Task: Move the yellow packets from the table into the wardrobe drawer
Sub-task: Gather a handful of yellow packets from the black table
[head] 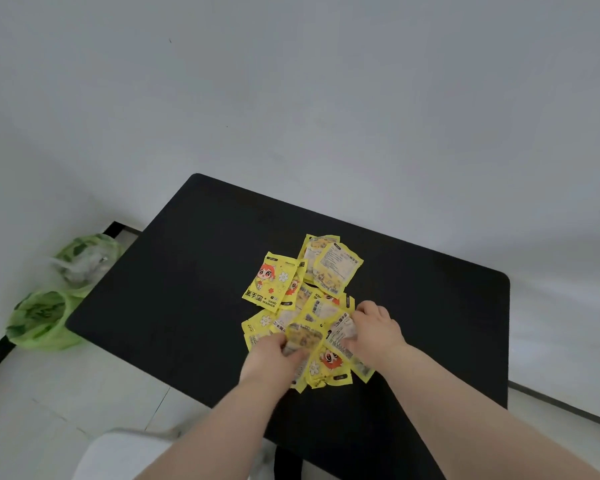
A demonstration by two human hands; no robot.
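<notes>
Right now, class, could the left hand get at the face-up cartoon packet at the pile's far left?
Probably yes: the cartoon packet lies largely uncovered just beyond the left hand, with nothing between them, though that hand grips a near packet from the pile.

Head-worn view looks forward and down onto the near table (187,271).

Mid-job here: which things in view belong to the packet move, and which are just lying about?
Job: yellow packets, black table under them, left hand and right hand on the pile.
Lying about: two green bags on the floor.
</notes>
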